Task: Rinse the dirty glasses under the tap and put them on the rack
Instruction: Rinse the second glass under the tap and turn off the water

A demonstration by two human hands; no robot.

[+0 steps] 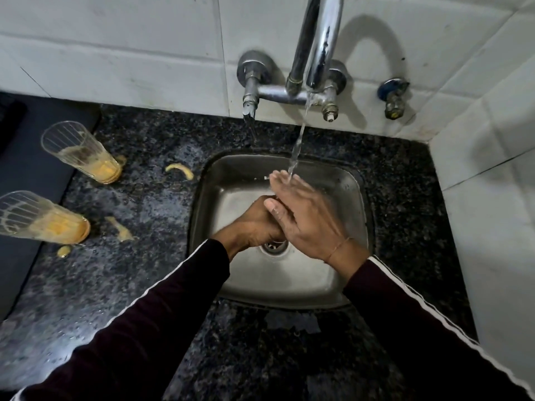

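Both our hands are over the sink [341,273], under the running tap [315,44]. The water stream [296,149] lands on the right hand [307,218]: fingers straight and together, holding nothing, palm laid against the left. The left hand [257,224] has its fingers curled in against the right palm; we see nothing gripped in it. Hands are touching, right above the drain [275,246].

Neither dirty glass is in the sink. Far glass [82,153] and near glass [37,219] stand on the granite counter [150,204], left of the sink, well apart from our hands. Both have yellow residue in the bottom. Yellow smears [180,170] are on the counter beside them. Black mat [26,180] sits at the left edge.
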